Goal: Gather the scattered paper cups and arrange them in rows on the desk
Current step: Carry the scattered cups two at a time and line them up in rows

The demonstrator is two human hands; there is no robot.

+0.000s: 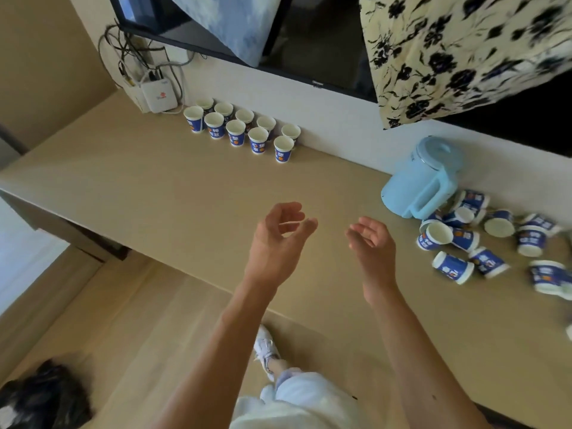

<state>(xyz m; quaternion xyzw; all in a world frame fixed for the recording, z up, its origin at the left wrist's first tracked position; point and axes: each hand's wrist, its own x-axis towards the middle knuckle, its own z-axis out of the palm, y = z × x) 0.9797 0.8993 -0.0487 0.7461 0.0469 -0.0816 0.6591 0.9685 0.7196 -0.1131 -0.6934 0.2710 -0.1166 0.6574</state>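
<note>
Tabletop [173,193] carries a blue jug [424,178], tipped cups [483,236] heaped beside it, and ten upright cups [244,128] in two rows far left. Loosely curled and empty, the left hand [278,239] and right hand [371,243] hover between. Next, I'd say, a reach right for another cup.

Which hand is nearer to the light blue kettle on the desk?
The right hand. It hovers open just left of the kettle in the picture; the left hand is farther left, beyond the right one.

Left hand [278,239] and right hand [373,243] are bare; trousers [300,404] pale bluish-white, sneaker [264,349] white.
</note>
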